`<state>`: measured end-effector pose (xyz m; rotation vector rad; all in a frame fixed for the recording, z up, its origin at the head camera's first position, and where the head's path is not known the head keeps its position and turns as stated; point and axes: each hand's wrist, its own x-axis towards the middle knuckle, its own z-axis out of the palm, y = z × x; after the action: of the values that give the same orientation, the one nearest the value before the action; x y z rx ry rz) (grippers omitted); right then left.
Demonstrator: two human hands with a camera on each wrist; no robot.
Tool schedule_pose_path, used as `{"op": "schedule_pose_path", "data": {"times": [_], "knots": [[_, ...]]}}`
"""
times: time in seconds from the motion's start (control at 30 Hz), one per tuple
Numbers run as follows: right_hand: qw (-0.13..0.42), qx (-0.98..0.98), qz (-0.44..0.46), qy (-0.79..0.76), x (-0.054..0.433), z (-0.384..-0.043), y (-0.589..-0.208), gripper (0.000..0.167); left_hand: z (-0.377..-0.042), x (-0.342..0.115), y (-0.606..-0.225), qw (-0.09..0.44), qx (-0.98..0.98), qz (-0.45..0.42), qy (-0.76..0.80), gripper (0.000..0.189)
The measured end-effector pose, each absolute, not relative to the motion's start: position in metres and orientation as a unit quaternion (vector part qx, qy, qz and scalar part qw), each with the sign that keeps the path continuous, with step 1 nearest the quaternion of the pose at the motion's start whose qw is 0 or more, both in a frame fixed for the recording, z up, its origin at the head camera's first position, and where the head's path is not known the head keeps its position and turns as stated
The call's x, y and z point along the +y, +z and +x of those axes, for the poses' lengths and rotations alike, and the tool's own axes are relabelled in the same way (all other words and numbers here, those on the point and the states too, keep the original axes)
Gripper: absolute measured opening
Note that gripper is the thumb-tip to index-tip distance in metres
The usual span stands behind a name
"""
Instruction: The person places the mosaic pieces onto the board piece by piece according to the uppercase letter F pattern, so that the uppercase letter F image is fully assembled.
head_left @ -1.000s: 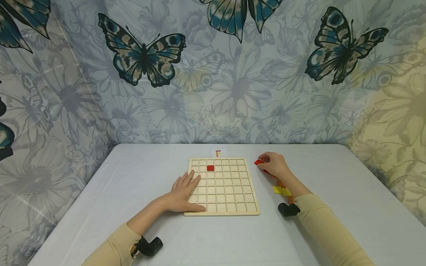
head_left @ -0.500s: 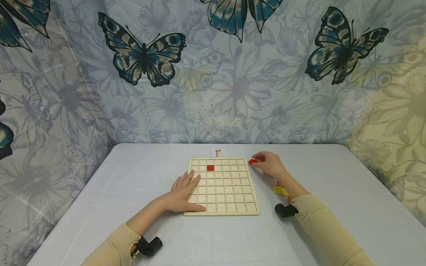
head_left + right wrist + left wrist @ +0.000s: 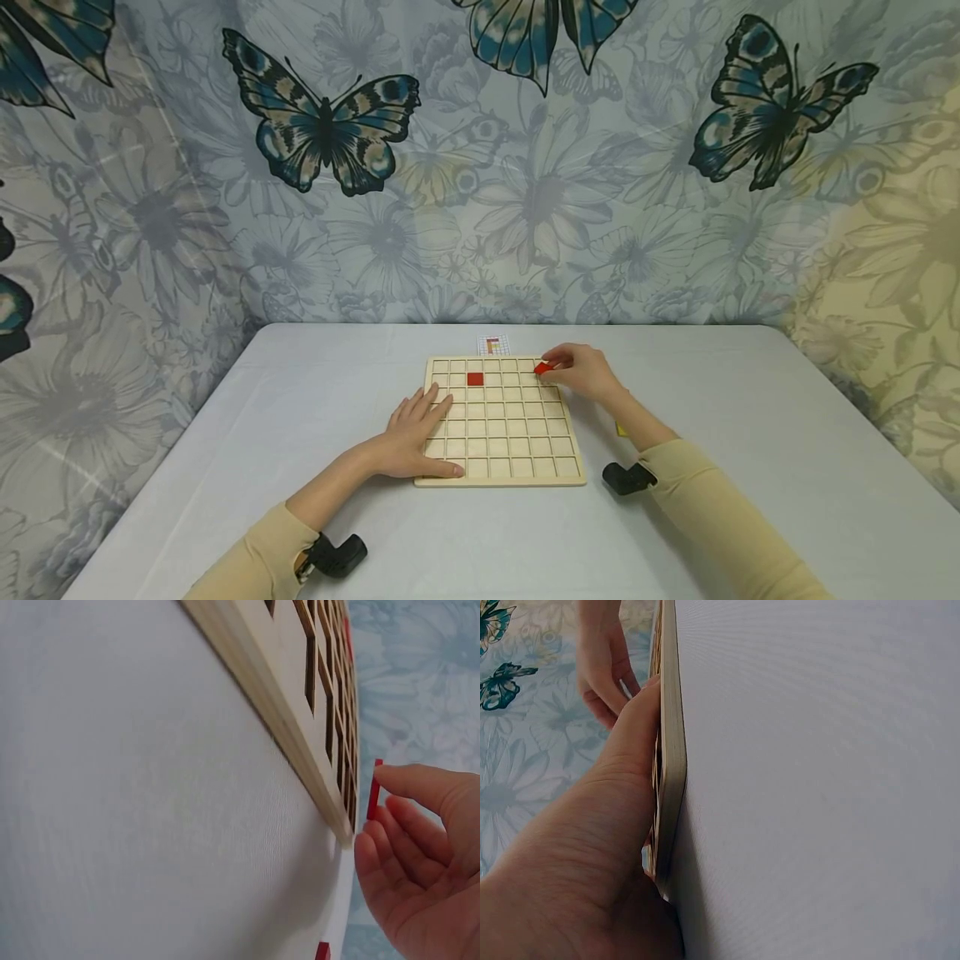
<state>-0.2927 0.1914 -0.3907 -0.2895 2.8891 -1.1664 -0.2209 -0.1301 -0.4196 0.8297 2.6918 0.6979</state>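
Observation:
A wooden grid board lies on the table. One red square tile sits in a cell near its far edge. My left hand rests spread over the board's left side, its thumb along the near left corner. Between thumb and fingers my right hand pinches another red tile. That tile is held above the board's far right corner, and the right wrist view shows it edge-on, apart from the wood. In the left wrist view, my left thumb lies along the board's edge.
A small printed card with a coloured grid pattern lies just beyond the board. A yellow tile shows partly beneath my right forearm. Another red piece lies on the white table. A butterfly-print cloth hangs behind.
My right hand has carried the pinched red tile leftward, from beside the board to above its far right corner. The right forearm now covers most of the loose tiles. The left hand stays put.

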Motion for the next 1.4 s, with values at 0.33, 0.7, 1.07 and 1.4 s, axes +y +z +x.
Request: {"op": "schedule_pose_path", "data": {"times": [0.33, 0.7, 1.07, 1.4], "knots": [[0.014, 0.921, -0.114, -0.373, 0.173, -0.293, -0.392, 0.034, -0.22, -0.13, -0.419, 0.12, 0.921, 0.284, 0.237, 0.111], [0.028, 0.925, -0.129, -0.355, 0.152, -0.296, -0.394, 0.029, -0.219, -0.13, -0.418, 0.119, 0.922, 0.282, 0.238, 0.111], [0.038, 0.922, -0.174, -0.345, 0.136, -0.295, -0.39, 0.026, -0.22, -0.13, -0.418, 0.121, 0.924, 0.281, 0.231, 0.11], [0.042, 0.922, -0.202, -0.327, 0.128, -0.3, -0.39, 0.023, -0.22, -0.13, -0.418, 0.125, 0.921, 0.28, 0.24, 0.11]]}}
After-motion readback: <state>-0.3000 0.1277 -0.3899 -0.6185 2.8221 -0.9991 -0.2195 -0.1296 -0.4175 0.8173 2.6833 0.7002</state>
